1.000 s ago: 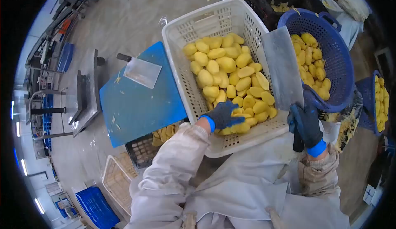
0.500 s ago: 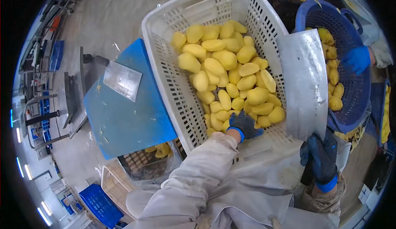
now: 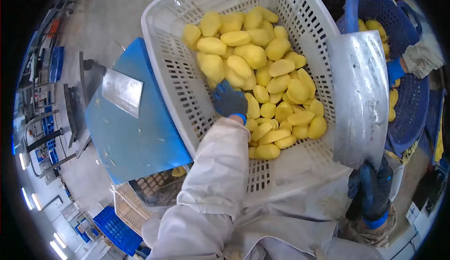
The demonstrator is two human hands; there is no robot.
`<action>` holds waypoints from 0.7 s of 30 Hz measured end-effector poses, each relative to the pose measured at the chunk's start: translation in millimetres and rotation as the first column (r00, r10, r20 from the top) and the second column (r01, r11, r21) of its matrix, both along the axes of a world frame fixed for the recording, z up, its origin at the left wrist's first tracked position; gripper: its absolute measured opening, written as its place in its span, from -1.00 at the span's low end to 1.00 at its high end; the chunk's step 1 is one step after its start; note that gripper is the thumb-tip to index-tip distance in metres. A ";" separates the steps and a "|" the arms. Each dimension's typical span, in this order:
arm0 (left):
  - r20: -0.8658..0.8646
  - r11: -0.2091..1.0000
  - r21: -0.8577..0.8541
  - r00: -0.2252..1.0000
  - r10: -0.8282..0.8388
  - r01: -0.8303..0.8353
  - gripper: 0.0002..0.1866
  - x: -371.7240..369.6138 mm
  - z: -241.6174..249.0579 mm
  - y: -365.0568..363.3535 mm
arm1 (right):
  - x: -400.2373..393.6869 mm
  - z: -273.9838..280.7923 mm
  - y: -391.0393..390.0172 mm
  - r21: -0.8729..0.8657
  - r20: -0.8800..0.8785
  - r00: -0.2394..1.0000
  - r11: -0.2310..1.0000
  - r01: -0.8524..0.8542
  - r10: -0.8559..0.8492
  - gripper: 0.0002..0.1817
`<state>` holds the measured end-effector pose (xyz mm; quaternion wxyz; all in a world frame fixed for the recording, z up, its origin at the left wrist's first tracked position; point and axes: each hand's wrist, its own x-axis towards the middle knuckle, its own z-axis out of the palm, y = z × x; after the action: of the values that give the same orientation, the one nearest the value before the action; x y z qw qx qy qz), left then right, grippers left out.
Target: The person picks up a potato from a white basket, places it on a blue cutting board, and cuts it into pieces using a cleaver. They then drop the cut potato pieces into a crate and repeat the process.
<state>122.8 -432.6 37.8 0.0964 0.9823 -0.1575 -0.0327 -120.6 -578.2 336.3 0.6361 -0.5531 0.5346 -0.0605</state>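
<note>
Inside our white basket (image 3: 160, 84), the left hand (image 3: 230, 101) spreads on potatoes (image 3: 250, 56), probably firm, slippery, best cupped; our right hand (image 3: 371, 189) grips the cleaver (image 3: 359, 98) beside it.

To your left, the blue bench (image 3: 140, 135) slants away, its top faded toward grey-green. A broad-bladed cleaver (image 3: 123, 92) lies flat near its far edge, dark handle jutting past the surface, and you have thin pale scraps (image 3: 112, 162) scattered across it.

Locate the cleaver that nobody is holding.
In the head view, the loose cleaver lies on the far part of the blue board, to the left of the white basket.
</note>
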 end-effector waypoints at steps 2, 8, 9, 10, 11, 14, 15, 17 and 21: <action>-0.065 0.994 -0.105 0.997 0.033 -0.040 -0.35 -10.4 -24.0 12.0 | 0.5 2.9 -0.9 0.002 0.028 0.999 1.000 0.029 -0.030 -0.98; -0.389 0.920 -0.140 0.874 0.290 -0.367 -0.24 -13.2 -14.2 6.7 | -3.9 6.2 -4.2 -0.041 0.018 0.993 0.992 -0.120 0.121 -0.88; -0.387 0.916 -0.138 0.872 0.299 -0.376 -0.24 -4.7 -27.5 11.7 | -5.1 5.6 -4.9 -0.038 0.020 0.991 0.991 -0.130 0.130 -0.88; -0.563 0.704 -0.522 0.814 0.140 -0.482 -0.26 7.3 -50.9 23.9 | -7.7 5.3 -4.6 -0.042 0.036 0.993 0.993 -0.108 0.110 -0.84; -0.635 0.329 -0.747 0.767 -0.094 -0.578 -0.27 16.2 -65.6 34.1 | -10.1 4.3 -4.1 -0.045 0.054 0.995 0.996 -0.081 0.083 -0.80; -0.863 0.272 -0.506 0.476 -0.170 -0.819 -0.52 20.7 -59.5 40.8 | -13.6 0.9 -1.3 -0.048 0.145 0.987 0.997 -0.057 0.063 -0.78; -0.922 0.239 -0.373 0.329 -0.203 -0.897 -0.60 26.0 -54.9 36.6 | -12.3 1.5 -3.1 -0.048 0.147 0.987 0.997 -0.059 0.065 -0.78; -0.921 0.333 -0.381 0.325 -0.213 -0.862 -0.66 19.8 -35.7 22.6 | -10.2 5.0 -4.8 -0.034 0.146 0.979 0.990 -0.138 0.142 -0.76; -0.550 0.843 -0.526 0.709 -0.441 0.116 -0.63 -12.8 -45.5 -5.2 | -6.4 5.9 -5.1 -0.068 0.133 0.974 0.982 -0.175 0.183 -0.75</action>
<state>109.9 -437.8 -7.7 0.3650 0.8203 -0.2680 -0.3494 -127.1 -583.3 342.2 0.6591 -0.6108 0.4351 -0.0562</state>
